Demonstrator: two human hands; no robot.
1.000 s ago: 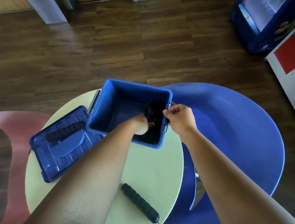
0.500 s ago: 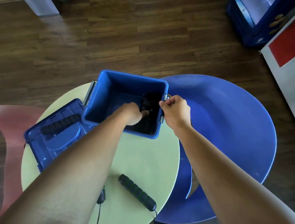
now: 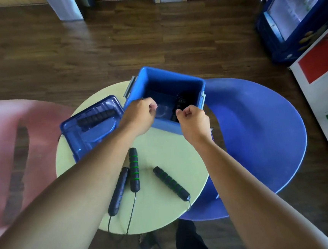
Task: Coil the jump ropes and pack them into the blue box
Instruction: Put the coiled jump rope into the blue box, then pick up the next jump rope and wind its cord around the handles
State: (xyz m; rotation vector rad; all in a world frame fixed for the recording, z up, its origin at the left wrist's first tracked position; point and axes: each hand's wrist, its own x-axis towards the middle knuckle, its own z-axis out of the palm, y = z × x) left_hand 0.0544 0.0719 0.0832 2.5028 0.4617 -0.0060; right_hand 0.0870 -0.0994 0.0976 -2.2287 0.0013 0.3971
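The open blue box (image 3: 164,79) stands at the far side of a round pale green table (image 3: 161,150). A coiled jump rope with black handles (image 3: 180,103) lies inside, against the box's right wall. My left hand (image 3: 138,114) hovers over the box's near left rim, fingers curled, nothing in it. My right hand (image 3: 193,119) is a fist at the near right corner, just below the latch (image 3: 203,99). Two green-ringed handles (image 3: 133,168) (image 3: 171,183) and a dark handle (image 3: 118,192) lie on the table near me, their cords trailing off the front edge.
The box's blue lid (image 3: 92,128) lies upside down left of the box, with a black handle (image 3: 97,116) on it. A blue round table (image 3: 258,126) adjoins on the right and a pink one (image 3: 1,138) on the left. A blue cabinet (image 3: 292,19) stands far right.
My left hand has come up out of the box. My right hand has let go of the box's right latch and moved to the near corner. More handles have come into view.
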